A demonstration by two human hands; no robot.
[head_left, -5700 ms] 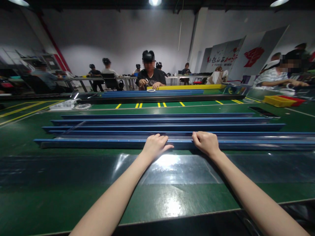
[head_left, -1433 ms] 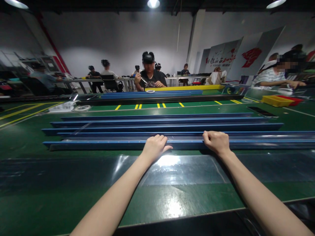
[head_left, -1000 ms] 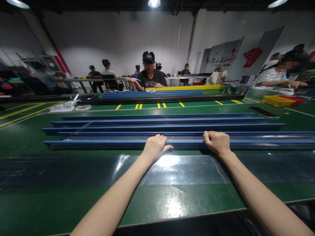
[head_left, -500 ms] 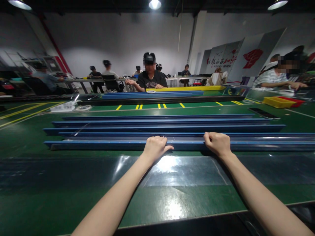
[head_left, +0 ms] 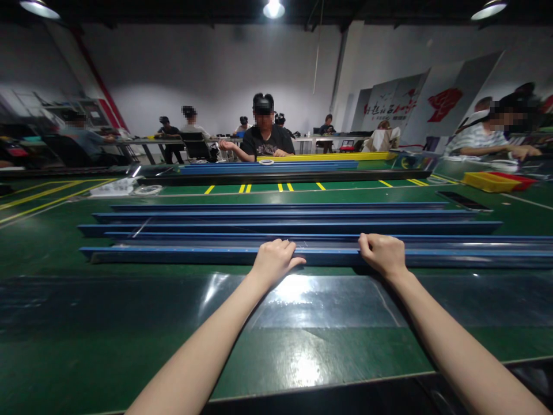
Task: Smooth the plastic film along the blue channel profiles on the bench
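Observation:
A long blue channel [head_left: 173, 255] runs from left to right in front of me on the green table, its right end beyond the view. My left hand [head_left: 274, 259] is closed over its near wall, with the fingers curled inside and the thumb resting outside. Farther right, my right hand [head_left: 383, 253] grips the same channel in a fist, and its fingertips are hidden. Behind it lie several more blue channels [head_left: 302, 226], roughly parallel. Between my forearms a sheet of clear plastic film [head_left: 337, 305] lies flat on the table.
Across the green table [head_left: 52, 248] sits a person [head_left: 268, 138] behind a black rail [head_left: 280, 177] and a yellow rail [head_left: 328, 157]. To the right are a dark phone-like slab [head_left: 464, 201], a yellow tray [head_left: 486, 181] and a red tray [head_left: 521, 182]. Other people work farther back.
Both hands keep their places on the blue channel, with the left fingers shifted very slightly. The whole view has moved a little; nothing else visibly differs.

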